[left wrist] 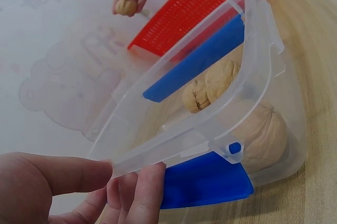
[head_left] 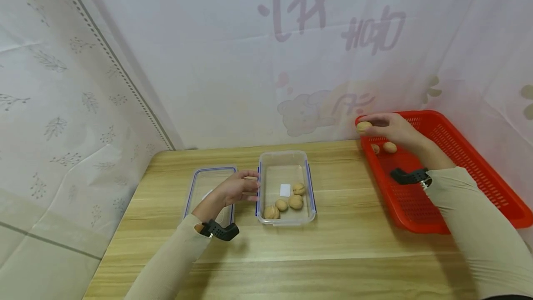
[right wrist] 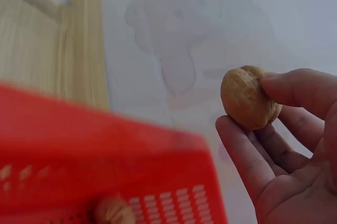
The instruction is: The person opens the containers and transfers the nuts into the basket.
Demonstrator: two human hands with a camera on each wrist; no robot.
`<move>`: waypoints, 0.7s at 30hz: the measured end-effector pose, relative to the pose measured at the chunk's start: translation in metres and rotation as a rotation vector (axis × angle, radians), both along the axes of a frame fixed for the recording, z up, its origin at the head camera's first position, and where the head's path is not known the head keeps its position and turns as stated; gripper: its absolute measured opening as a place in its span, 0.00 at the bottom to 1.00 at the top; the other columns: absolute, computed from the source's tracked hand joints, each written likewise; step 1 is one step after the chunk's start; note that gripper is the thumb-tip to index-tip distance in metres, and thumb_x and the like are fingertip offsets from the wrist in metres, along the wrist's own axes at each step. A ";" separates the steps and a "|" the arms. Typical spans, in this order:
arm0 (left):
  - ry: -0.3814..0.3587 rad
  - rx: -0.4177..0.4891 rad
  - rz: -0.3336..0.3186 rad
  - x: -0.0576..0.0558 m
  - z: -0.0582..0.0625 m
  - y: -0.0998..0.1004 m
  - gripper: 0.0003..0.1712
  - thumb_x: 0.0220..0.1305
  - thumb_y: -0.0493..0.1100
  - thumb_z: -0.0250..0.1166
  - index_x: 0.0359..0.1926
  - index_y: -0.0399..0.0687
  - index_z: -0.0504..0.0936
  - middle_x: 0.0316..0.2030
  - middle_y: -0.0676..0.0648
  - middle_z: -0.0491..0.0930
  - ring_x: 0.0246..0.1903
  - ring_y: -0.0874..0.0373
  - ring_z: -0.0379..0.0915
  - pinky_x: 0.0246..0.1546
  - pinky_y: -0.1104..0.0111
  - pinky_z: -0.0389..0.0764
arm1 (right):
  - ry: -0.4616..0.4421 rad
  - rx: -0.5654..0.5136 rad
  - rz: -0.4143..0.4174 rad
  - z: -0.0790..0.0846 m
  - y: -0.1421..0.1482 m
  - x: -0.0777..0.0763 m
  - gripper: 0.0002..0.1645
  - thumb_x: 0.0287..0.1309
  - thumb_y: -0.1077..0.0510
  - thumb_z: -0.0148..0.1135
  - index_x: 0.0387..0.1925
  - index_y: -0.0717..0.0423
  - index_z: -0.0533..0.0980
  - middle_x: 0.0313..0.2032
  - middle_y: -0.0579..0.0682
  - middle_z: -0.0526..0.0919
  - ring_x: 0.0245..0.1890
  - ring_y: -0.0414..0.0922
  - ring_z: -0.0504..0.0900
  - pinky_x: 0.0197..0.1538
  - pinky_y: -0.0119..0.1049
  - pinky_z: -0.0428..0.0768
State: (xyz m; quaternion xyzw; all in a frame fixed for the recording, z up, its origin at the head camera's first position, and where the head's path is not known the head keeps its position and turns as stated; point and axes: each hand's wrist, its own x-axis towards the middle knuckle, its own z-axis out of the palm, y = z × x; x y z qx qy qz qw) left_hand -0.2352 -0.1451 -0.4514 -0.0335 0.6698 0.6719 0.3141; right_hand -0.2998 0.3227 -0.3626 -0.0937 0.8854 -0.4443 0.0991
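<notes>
My right hand (head_left: 393, 128) pinches a walnut (right wrist: 248, 97) between thumb and fingertips, above the far left corner of the red basket (head_left: 385, 193). Two more walnuts lie in that basket, one of them a walnut (head_left: 389, 147) near its left wall. At the left side of a clear plastic container (head_left: 287, 157), my left hand (head_left: 237, 188) holds the rim, thumb and fingers at the blue latch (left wrist: 205, 181). Several walnuts sit in the container's near part, among them a walnut (head_left: 296, 202) by the right wall. A small white square (head_left: 285, 190) shows inside too.
A clear lid with a blue seal (head_left: 212, 169) lies on the wooden table (head_left: 275, 253) left of the container, partly hidden under my left hand and wrist. Behind the table hangs a printed pale curtain (head_left: 225, 82), and another patterned one covers the left side.
</notes>
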 end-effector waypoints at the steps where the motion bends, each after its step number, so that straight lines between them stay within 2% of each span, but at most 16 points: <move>1: -0.002 0.001 0.000 0.000 0.000 0.000 0.26 0.73 0.29 0.55 0.69 0.30 0.61 0.36 0.46 0.73 0.36 0.58 0.74 0.43 0.62 0.89 | -0.008 -0.002 -0.018 -0.002 0.005 0.000 0.36 0.66 0.42 0.67 0.69 0.54 0.72 0.66 0.55 0.75 0.63 0.48 0.72 0.63 0.36 0.73; 4: 0.000 0.000 -0.005 0.001 -0.001 0.000 0.27 0.73 0.29 0.55 0.69 0.30 0.61 0.37 0.46 0.73 0.36 0.58 0.74 0.43 0.63 0.89 | -0.027 0.003 -0.057 -0.010 0.017 0.001 0.39 0.66 0.39 0.66 0.70 0.54 0.70 0.67 0.58 0.73 0.65 0.52 0.69 0.69 0.50 0.69; 6: 0.000 -0.002 -0.004 0.002 -0.002 -0.001 0.27 0.73 0.28 0.55 0.69 0.30 0.61 0.37 0.46 0.73 0.36 0.58 0.74 0.43 0.63 0.89 | -0.032 0.004 -0.083 -0.017 0.024 0.002 0.40 0.66 0.38 0.65 0.71 0.54 0.70 0.68 0.58 0.72 0.65 0.52 0.68 0.69 0.53 0.68; 9: 0.004 -0.002 -0.008 0.001 -0.002 -0.001 0.27 0.73 0.28 0.55 0.70 0.29 0.60 0.36 0.45 0.72 0.36 0.58 0.73 0.43 0.63 0.89 | -0.030 -0.007 -0.115 -0.024 0.036 -0.001 0.40 0.67 0.38 0.63 0.71 0.56 0.69 0.65 0.52 0.75 0.61 0.44 0.72 0.65 0.42 0.73; 12: 0.001 -0.001 -0.010 0.001 -0.002 0.000 0.28 0.73 0.29 0.55 0.70 0.29 0.59 0.36 0.46 0.72 0.36 0.58 0.73 0.43 0.64 0.89 | -0.025 -0.081 -0.153 -0.033 0.047 -0.003 0.39 0.70 0.42 0.62 0.72 0.61 0.67 0.55 0.39 0.80 0.52 0.32 0.77 0.56 0.27 0.78; 14: -0.003 0.000 -0.007 0.001 -0.001 0.000 0.28 0.73 0.29 0.55 0.70 0.29 0.59 0.36 0.46 0.72 0.37 0.58 0.72 0.42 0.64 0.89 | -0.017 -0.124 -0.173 -0.038 0.053 -0.004 0.39 0.71 0.44 0.61 0.72 0.64 0.65 0.49 0.31 0.80 0.46 0.27 0.79 0.52 0.22 0.79; 17: 0.000 0.001 -0.003 0.001 -0.001 0.000 0.28 0.73 0.29 0.55 0.70 0.29 0.59 0.37 0.46 0.72 0.37 0.58 0.72 0.42 0.64 0.89 | -0.020 -0.132 -0.209 -0.043 0.060 -0.005 0.42 0.71 0.43 0.60 0.72 0.66 0.63 0.46 0.28 0.77 0.43 0.24 0.79 0.59 0.29 0.81; 21: 0.004 0.000 -0.002 0.002 -0.001 0.000 0.28 0.73 0.29 0.55 0.70 0.28 0.59 0.37 0.46 0.72 0.37 0.58 0.72 0.42 0.64 0.89 | -0.051 -0.109 -0.255 -0.049 0.068 -0.006 0.46 0.70 0.38 0.59 0.74 0.66 0.61 0.51 0.35 0.76 0.41 0.22 0.77 0.71 0.53 0.71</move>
